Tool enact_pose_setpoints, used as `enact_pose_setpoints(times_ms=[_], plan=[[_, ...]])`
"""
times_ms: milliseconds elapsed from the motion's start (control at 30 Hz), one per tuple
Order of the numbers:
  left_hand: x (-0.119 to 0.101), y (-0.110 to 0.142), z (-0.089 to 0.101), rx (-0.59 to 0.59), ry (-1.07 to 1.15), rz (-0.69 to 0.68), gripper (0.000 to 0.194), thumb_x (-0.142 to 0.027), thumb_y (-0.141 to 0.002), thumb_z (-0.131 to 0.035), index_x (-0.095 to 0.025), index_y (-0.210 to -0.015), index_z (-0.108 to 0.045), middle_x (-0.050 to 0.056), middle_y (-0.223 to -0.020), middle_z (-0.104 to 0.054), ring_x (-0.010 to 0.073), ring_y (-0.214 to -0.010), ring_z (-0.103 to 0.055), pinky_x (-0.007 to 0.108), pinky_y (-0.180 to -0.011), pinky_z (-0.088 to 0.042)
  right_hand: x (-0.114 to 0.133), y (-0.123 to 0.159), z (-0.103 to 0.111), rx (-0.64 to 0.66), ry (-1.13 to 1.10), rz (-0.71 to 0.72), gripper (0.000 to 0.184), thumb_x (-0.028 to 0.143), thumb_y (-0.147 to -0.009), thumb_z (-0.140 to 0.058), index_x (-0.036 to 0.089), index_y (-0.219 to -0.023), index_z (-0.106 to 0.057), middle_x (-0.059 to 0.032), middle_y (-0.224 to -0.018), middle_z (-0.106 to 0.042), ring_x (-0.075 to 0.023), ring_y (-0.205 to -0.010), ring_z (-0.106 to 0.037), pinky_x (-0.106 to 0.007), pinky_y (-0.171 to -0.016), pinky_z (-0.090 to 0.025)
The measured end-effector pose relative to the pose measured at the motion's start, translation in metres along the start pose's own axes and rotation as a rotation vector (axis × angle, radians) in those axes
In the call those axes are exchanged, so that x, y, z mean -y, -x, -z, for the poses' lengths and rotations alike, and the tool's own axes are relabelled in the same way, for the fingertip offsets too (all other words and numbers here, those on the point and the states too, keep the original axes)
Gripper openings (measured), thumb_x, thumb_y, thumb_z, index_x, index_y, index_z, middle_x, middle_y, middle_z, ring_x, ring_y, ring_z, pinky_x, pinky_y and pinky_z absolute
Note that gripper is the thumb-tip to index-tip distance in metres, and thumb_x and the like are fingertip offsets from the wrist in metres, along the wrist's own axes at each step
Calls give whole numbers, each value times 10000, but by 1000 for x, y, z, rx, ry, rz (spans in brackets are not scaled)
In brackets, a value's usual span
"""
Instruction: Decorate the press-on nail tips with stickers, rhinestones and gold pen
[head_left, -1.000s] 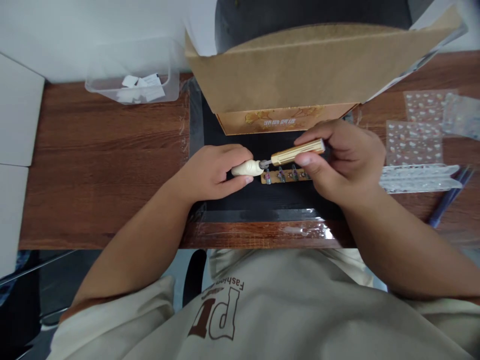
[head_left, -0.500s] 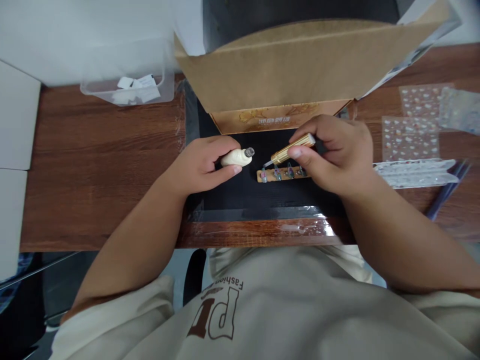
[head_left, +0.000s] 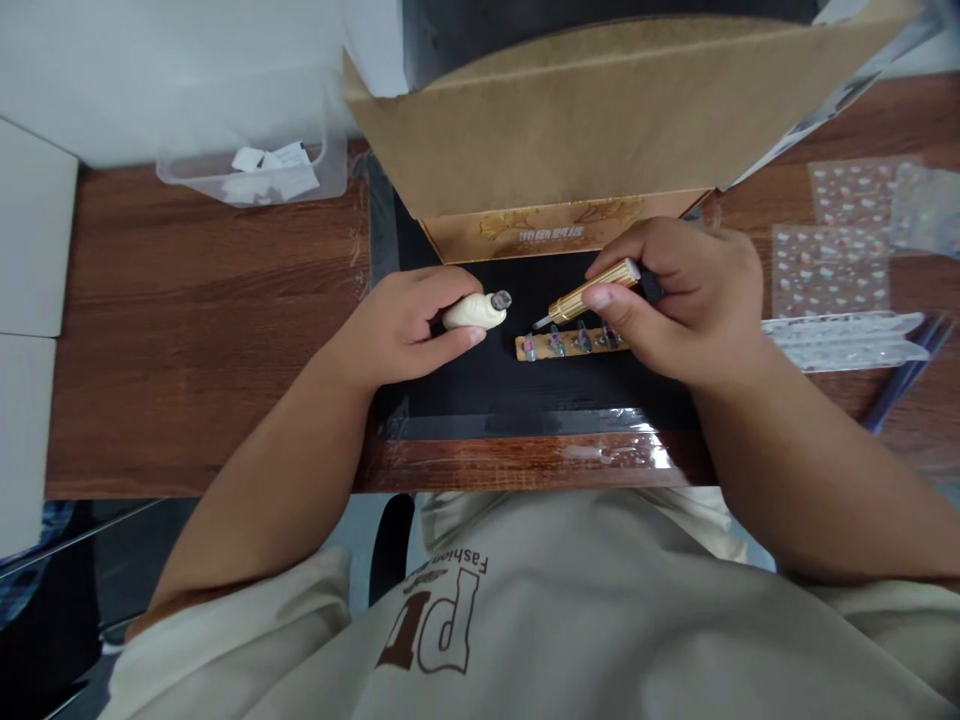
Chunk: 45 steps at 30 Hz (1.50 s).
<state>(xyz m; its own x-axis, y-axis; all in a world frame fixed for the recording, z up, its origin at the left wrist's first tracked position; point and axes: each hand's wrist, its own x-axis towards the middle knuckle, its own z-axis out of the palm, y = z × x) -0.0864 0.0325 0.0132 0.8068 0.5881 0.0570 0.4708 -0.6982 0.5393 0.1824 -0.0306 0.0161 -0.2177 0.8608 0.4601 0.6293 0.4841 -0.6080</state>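
Note:
My left hand (head_left: 420, 325) is closed around a small cream-coloured nail polish bottle (head_left: 469, 312), its dark uncapped neck tilted to the right. In my right hand (head_left: 682, 300) a nail polish brush (head_left: 592, 292) with a ribbed gold cap handle is pinched between thumb and fingers. Its bristle tip points down and left, close to the left end of a tan strip (head_left: 520, 349). Several glossy, coloured nail tips (head_left: 557, 341) stand in a row along that strip. My right hand hides the strip's right end. A small black object (head_left: 649, 288) shows beside the right fingers, its kind unclear.
A black mat (head_left: 480, 400) taped to the wooden table lies under the hands. Behind it stands a large cardboard box (head_left: 540, 150). At the back left is a clear plastic bin (head_left: 330, 180) with paper scraps. Patterned clear sheets (head_left: 829, 270) and plastic sleeves (head_left: 847, 342) lie on the right.
The brush tip has shifted slightly right and up, away from the first nail tip. My right hand moved a little the same way; my left hand holds the bottle nearly still.

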Motion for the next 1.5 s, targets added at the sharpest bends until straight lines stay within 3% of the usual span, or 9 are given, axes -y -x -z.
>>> enact_pose_setpoints(times_ms=[367,533,700,1233,1500], plan=[[1,0,0,3,2,5,317,-511,-906,-508,-221,-1004,-589,46,-866,-659,187,-758,-601,298,-685,-445,0,-1,2,-12,77,36,260,498,-916,-591,262,-821,-646,-16,-679,-682,-175,-627,-638,-338,-615,-527],[0,-1,0,5,0,12,337,-522,-911,-502,-214,-1013,-593,47,-869,-659,187,-777,-606,292,-687,-440,-2,-1,-2,42,50,19,307,538,-918,-563,258,-832,-654,-35,-720,-688,-215,-698,-672,-390,-692,-563],[0,-1,-1,3,9,8,321,-511,-910,-504,-218,-1008,-590,45,-869,-655,190,-774,-610,295,-691,-441,-7,0,-2,7,10,-14,293,533,-915,-578,259,-872,-670,-30,-733,-699,-228,-762,-697,-396,-747,-577],[-1,-1,0,-2,0,4,298,-505,-904,-506,-227,-985,-576,38,-854,-650,183,-748,-596,298,-668,-432,-2,-1,1,-29,50,9,230,473,-910,-604,260,-834,-649,-7,-674,-660,-187,-627,-640,-348,-618,-505],[-1,0,0,2,-1,7,311,-510,-905,-510,-223,-999,-584,43,-854,-652,189,-754,-604,301,-674,-437,-5,0,-1,2,17,-46,298,540,-905,-589,260,-837,-664,-27,-708,-684,-224,-725,-687,-395,-732,-568]])
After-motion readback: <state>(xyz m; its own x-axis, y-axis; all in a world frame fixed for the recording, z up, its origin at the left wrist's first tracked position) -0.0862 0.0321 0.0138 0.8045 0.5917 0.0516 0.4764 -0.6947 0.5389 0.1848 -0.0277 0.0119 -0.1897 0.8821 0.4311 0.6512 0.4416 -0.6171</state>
